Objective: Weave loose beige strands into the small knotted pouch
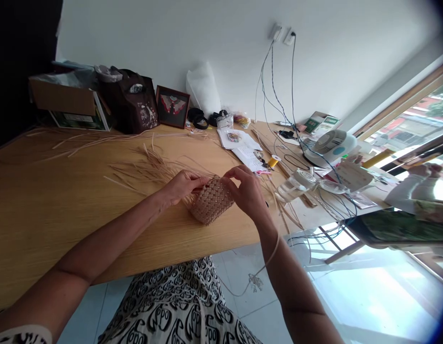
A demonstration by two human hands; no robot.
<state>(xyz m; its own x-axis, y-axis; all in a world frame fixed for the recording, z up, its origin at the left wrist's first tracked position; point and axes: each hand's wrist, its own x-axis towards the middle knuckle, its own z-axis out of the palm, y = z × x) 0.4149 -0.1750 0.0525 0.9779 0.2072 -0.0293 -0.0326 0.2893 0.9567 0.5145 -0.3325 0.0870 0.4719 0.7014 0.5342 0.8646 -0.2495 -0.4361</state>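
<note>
A small tan woven basket (pixel 211 204) rests tilted on the wooden table in front of me. My left hand (pixel 184 186) has thumb and fingers pinched together at its upper left rim. At the upper right edge, my right hand (pixel 246 190) is closed on the weave with thumb and index finger. Loose tan weaving strands (pixel 153 165) fan out from the basket toward the back left, partly hidden behind my left hand. One long pale strand (pixel 273 253) hangs past my right forearm. Where exactly the fingertips grip is too small to make out.
Along the wall stand a cardboard box (pixel 62 98), a dark bag (pixel 130 102), a framed picture (pixel 172 107) and a white bag (pixel 203 88). To the right are yellow thread (pixel 274 161), a clear jar (pixel 295 186), a fan (pixel 331 145) and cables. Another person's arm (pixel 409 191) shows far right.
</note>
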